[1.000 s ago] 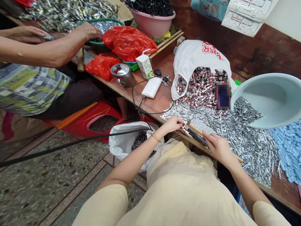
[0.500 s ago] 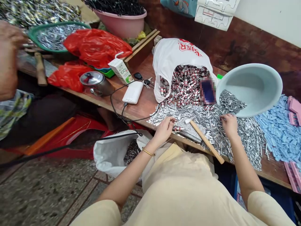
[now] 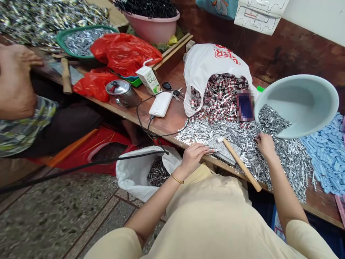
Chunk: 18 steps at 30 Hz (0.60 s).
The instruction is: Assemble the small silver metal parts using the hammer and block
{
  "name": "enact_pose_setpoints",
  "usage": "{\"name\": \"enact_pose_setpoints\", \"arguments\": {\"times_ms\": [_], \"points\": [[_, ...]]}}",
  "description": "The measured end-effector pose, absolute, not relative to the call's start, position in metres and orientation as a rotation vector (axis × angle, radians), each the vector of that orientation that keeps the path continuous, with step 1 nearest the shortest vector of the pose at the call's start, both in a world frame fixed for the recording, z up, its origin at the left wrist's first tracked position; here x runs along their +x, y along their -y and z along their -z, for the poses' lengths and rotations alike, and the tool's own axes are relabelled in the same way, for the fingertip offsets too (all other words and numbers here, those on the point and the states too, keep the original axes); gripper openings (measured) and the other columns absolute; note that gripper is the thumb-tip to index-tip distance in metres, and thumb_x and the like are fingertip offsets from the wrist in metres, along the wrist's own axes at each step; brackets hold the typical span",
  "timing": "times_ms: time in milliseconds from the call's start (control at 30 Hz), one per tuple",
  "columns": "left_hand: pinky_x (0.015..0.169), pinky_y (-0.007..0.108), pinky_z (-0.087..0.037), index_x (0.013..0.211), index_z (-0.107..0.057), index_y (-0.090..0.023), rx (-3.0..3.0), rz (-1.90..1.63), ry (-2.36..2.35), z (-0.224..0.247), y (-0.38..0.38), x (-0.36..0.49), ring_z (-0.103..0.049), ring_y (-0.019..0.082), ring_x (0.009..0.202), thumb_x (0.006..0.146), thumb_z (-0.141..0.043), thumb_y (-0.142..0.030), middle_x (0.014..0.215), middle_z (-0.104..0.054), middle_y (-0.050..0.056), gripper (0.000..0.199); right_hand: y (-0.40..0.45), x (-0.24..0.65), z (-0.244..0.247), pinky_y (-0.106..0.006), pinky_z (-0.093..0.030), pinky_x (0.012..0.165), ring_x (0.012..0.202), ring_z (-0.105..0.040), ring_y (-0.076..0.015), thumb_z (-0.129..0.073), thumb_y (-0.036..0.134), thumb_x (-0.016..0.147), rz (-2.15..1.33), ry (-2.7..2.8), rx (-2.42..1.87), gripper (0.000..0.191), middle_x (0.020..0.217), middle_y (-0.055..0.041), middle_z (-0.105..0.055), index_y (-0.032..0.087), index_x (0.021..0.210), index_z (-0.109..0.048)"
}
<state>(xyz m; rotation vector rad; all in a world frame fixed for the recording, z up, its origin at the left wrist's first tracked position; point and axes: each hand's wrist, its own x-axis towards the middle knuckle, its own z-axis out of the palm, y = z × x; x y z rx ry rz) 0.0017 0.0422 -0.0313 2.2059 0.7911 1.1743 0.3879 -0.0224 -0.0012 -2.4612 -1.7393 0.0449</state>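
My left hand (image 3: 192, 157) is at the table's front edge, its fingers closed on the near end of a small red-and-silver keychain piece (image 3: 213, 150). That piece lies over a speckled grey block (image 3: 229, 150). A hammer (image 3: 240, 162) with a wooden handle rests across the block, its handle past the table edge. Among the loose silver metal links (image 3: 285, 163) is my right hand (image 3: 265, 145), its fingertips pinched together close to the tilted basin. Whatever those fingertips hold is too small to make out.
A white bag (image 3: 212, 59) of red-and-silver pieces lies behind. The pale basin (image 3: 312, 104) leans at right beside blue plastic pieces (image 3: 326, 154). A power bank (image 3: 161, 104), cable, steel mug (image 3: 122, 94) and drink carton (image 3: 148, 79) stand left. Another person's arm (image 3: 17, 81) is far left.
My left hand has moved onto the keychain piece and closed on its end. My right hand stays among the links, fingers drawn closer together. The view has shifted slightly left.
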Motion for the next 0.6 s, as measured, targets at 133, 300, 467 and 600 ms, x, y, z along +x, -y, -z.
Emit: {"name": "enact_pose_setpoints", "arguments": {"times_ms": [133, 300, 467, 600], "points": [[0.078, 0.03, -0.054, 0.109, -0.073, -0.019, 2.248, -1.113, -0.736, 0.028, -0.043, 0.001, -0.068, 0.016, 0.085, 0.102, -0.051, -0.019, 0.093, -0.075, 0.006, 0.023, 0.028, 0.373, -0.018, -0.04, -0.043, 0.084, 0.089, -0.058, -0.0266, -0.053, 0.016, 0.089, 0.006, 1.604, -2.356, 0.015, 0.094, -0.0143, -0.07, 0.016, 0.087, -0.068], [0.085, 0.034, -0.055, 0.115, -0.067, -0.018, 2.282, -0.993, -0.723, 0.017, -0.042, 0.006, -0.068, 0.019, 0.093, 0.102, -0.052, -0.022, 0.101, -0.074, 0.008, 0.021, 0.025, 0.291, -0.036, -0.038, -0.051, 0.083, 0.089, -0.065, -0.023, -0.057, 0.031, 0.095, -0.384, 1.602, -1.768, 0.016, 0.097, -0.0072, -0.073, 0.022, 0.098, -0.07], [0.082, 0.033, -0.057, 0.117, -0.063, -0.017, 2.251, -0.925, -0.801, 0.018, -0.043, 0.009, -0.068, 0.019, 0.09, 0.1, -0.055, -0.028, 0.1, -0.071, 0.008, 0.021, -0.003, 0.214, -0.028, -0.037, -0.05, 0.085, 0.092, -0.064, -0.0226, -0.06, 0.017, 0.091, -0.552, 1.935, -1.527, 0.013, 0.09, -0.0062, -0.072, 0.022, 0.086, -0.071], [0.083, 0.034, -0.056, 0.117, -0.062, -0.018, 2.232, -0.907, -0.803, 0.021, -0.044, 0.008, -0.067, 0.019, 0.09, 0.099, -0.056, -0.026, 0.098, -0.07, 0.007, 0.021, -0.015, 0.208, -0.023, -0.035, -0.048, 0.082, 0.088, -0.064, -0.0209, -0.06, 0.011, 0.09, -0.643, 2.017, -1.501, 0.016, 0.088, -0.005, -0.072, 0.022, 0.084, -0.071]]}}
